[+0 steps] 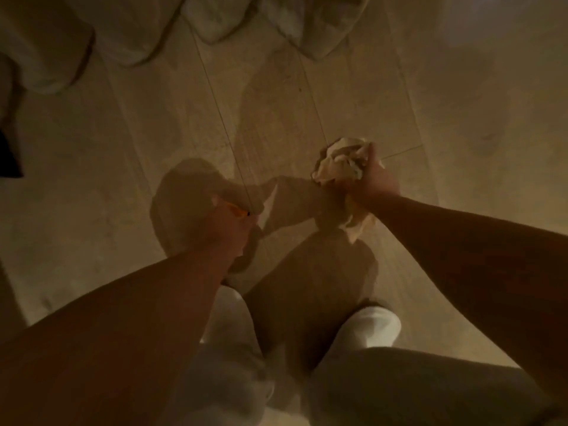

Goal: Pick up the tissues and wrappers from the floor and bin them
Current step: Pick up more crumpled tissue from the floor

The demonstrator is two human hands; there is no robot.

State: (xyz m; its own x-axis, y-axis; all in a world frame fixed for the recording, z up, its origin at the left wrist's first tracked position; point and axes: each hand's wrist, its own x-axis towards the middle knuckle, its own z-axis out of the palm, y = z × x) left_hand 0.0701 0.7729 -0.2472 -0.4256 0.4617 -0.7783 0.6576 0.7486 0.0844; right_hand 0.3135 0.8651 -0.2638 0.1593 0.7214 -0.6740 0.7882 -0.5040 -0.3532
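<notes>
My right hand (pixel 373 182) is closed around a crumpled bundle of pale tissues (pixel 341 162), held above the wooden floor (pixel 153 133); more tissue hangs out below the fist. My left hand (pixel 229 224) is closed on a small orange wrapper (pixel 233 209), of which only a sliver shows between the fingers. Both forearms reach forward from the bottom of the view. No bin is visible. The light is dim and yellowish.
White bedding or pillows (pixel 129 29) hang at the top edge. A dark object (pixel 9 155) sits at the left edge. My legs and a white sock (pixel 373 325) are below the hands. My shadows fall on the floor planks.
</notes>
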